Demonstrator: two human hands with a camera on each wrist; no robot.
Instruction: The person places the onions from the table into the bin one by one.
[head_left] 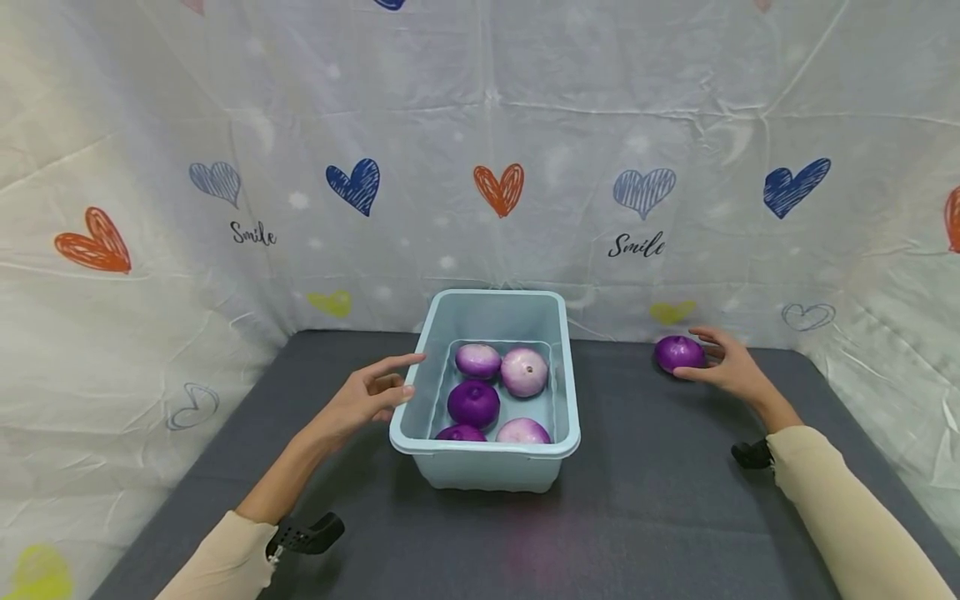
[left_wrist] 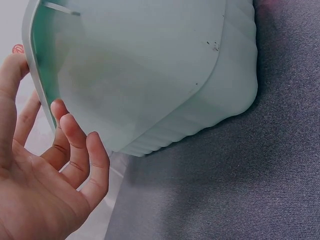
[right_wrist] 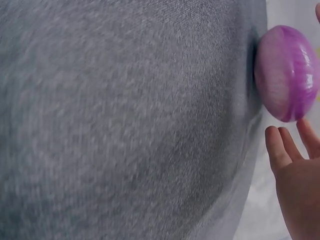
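A pale blue plastic bin (head_left: 487, 468) stands on the dark table, holding several purple and pale onions, among them a deep purple onion (head_left: 473, 404). At its left rim is my left hand (head_left: 369, 393); thumb and forefinger reach over the rim while the other fingers curl outside the wall, as the left wrist view shows. Far to the right, a glossy purple onion (head_left: 679, 355) lies near the table's back edge. My right hand (head_left: 723, 364) spreads around that onion, thumb in front and fingers behind. In the right wrist view, fingertips (right_wrist: 302, 125) come close to the onion (right_wrist: 286, 74); contact is unclear.
A dark grey cloth (head_left: 637, 500) covers the table. Behind it and at both sides hangs a white curtain (head_left: 570, 108) printed with hearts and the word Smile. Black straps (head_left: 306, 533) are around both wrists.
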